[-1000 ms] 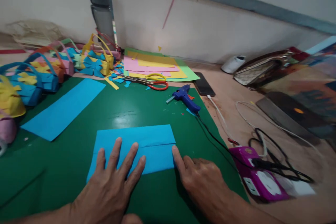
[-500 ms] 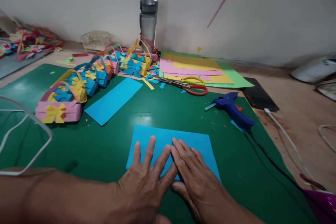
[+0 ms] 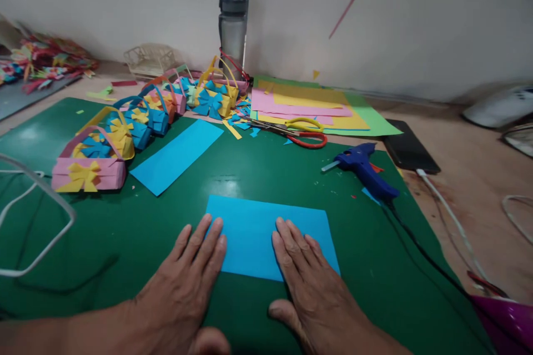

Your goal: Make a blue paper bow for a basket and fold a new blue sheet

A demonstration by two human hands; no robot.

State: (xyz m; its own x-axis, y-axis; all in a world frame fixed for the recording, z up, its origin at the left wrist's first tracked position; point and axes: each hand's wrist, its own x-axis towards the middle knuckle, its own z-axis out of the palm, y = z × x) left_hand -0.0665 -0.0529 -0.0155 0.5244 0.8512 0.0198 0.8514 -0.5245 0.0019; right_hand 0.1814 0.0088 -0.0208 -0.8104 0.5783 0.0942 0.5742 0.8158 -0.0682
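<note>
A blue sheet of paper (image 3: 250, 238) lies flat on the green mat (image 3: 250, 316) in front of me. My left hand (image 3: 187, 266) rests with straight fingers over the sheet's left edge. On its right part lies my right hand (image 3: 310, 274), fingers stretched out and the thumb apart on the mat. Neither hand grips anything. A second blue paper strip (image 3: 178, 156) lies at an angle farther back, to the left.
Small paper baskets (image 3: 89, 173) with bows line the left. Scissors (image 3: 306, 132) lie before stacked coloured paper (image 3: 308, 102). To the right are a blue glue gun (image 3: 362, 169) with its cord and a phone (image 3: 410, 147). A bottle (image 3: 233, 30) stands behind; a white cable (image 3: 62, 233) loops at left.
My left hand has slid left across the blue sheet to its left edge, its fingers closer together. My right hand stays nearly in place on the right part.
</note>
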